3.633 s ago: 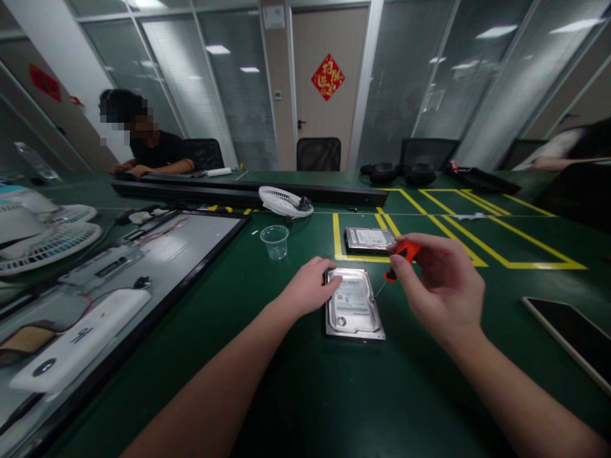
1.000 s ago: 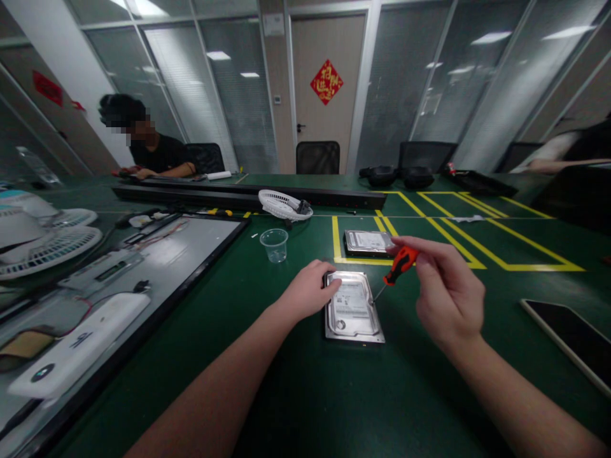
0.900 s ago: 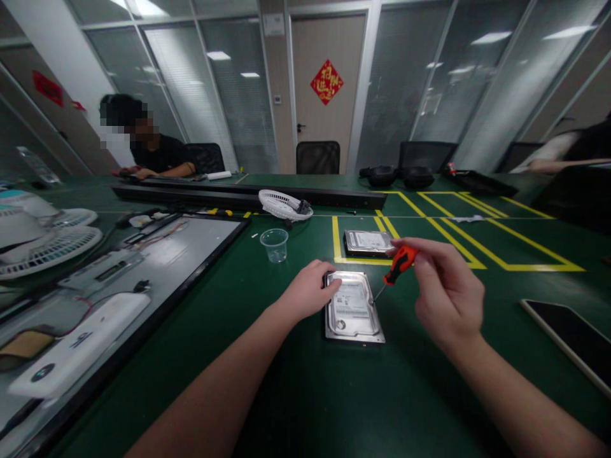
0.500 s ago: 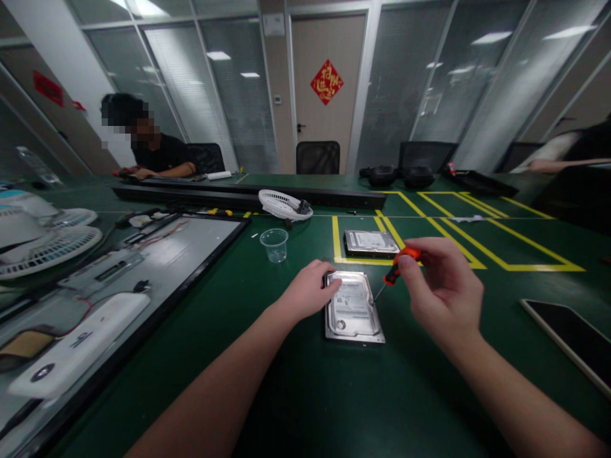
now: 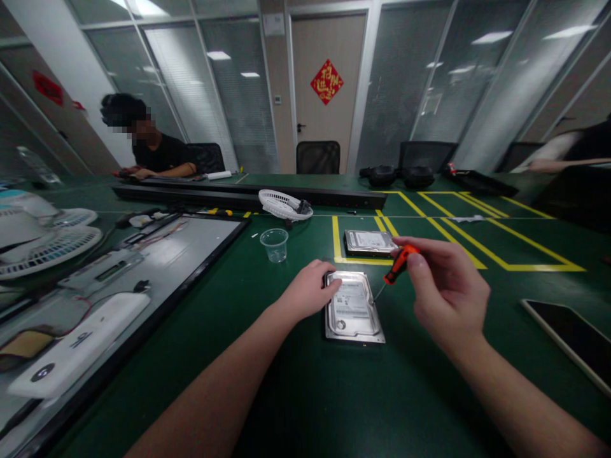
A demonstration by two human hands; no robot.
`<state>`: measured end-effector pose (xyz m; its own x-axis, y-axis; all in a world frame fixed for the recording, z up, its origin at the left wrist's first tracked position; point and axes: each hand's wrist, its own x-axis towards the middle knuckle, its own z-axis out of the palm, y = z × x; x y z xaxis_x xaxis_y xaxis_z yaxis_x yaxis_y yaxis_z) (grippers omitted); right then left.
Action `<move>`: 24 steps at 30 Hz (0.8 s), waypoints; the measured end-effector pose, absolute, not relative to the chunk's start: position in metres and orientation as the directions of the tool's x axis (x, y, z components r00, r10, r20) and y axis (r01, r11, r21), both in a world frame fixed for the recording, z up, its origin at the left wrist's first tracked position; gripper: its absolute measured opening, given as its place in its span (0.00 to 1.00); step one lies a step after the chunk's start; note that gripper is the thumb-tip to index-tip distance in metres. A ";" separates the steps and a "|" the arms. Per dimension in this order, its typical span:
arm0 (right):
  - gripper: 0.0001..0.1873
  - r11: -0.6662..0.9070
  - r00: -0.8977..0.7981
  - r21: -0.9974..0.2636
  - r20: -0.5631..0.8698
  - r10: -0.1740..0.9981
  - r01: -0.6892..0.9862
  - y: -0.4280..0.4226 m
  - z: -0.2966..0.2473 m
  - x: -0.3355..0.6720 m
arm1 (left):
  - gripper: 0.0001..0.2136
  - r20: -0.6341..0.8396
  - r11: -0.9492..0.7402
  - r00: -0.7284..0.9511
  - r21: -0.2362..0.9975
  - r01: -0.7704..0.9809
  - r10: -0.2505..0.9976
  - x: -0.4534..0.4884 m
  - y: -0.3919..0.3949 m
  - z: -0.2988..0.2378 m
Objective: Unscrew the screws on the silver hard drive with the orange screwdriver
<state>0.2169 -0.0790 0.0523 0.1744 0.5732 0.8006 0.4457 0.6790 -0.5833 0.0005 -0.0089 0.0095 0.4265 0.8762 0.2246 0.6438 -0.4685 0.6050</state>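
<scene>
While our left hand (image 5: 312,287) grips the hard drive (image 5: 354,313) by its far left edge, our right hand (image 5: 449,292) pinches a screwdriver (image 5: 400,266), tip at the drive's right edge. Green worktop (image 5: 344,401) stretches toward us; beyond our left hand, a see-through cup (image 5: 275,247) stands upright.

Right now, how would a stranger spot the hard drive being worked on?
On the green table, find the yellow tape; nearer the viewer lies a silver hard drive. Unlike the similar drive amid the tape, it has the left hand on its far left corner and an orange screwdriver at its right edge.
</scene>
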 end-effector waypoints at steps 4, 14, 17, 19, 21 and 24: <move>0.12 0.673 0.181 -0.573 0.807 0.562 0.467 -0.076 0.051 0.218 | 0.15 0.228 -0.471 0.427 0.607 0.640 0.875 0.001 -0.008 0.008; 0.13 0.688 0.121 -0.550 0.815 0.567 0.473 -0.078 0.052 0.222 | 0.16 0.223 -0.471 0.431 0.605 0.642 0.874 0.000 -0.010 0.011; 0.13 0.694 0.124 -0.568 0.805 0.580 0.442 -0.081 0.053 0.220 | 0.16 0.216 -0.468 0.433 0.605 0.644 0.875 0.000 -0.010 0.012; 0.13 0.695 0.124 -0.578 0.799 0.588 0.429 -0.081 0.053 0.218 | 0.16 0.219 -0.470 0.434 0.604 0.643 0.874 -0.001 -0.010 0.011; 0.13 0.691 0.137 -0.588 0.794 0.592 0.421 -0.079 0.052 0.218 | 0.16 0.224 -0.474 0.433 0.603 0.642 0.873 -0.001 -0.009 0.010; 0.13 0.679 0.162 -0.598 0.789 0.593 0.425 -0.076 0.050 0.219 | 0.16 0.232 -0.477 0.431 0.602 0.641 0.872 0.000 -0.008 0.008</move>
<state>0.2186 -0.0761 0.0496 0.1622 0.5932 0.7885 0.4253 0.6791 -0.5984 -0.0003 -0.0081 0.0084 0.4313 0.8719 0.2317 0.6406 -0.4768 0.6019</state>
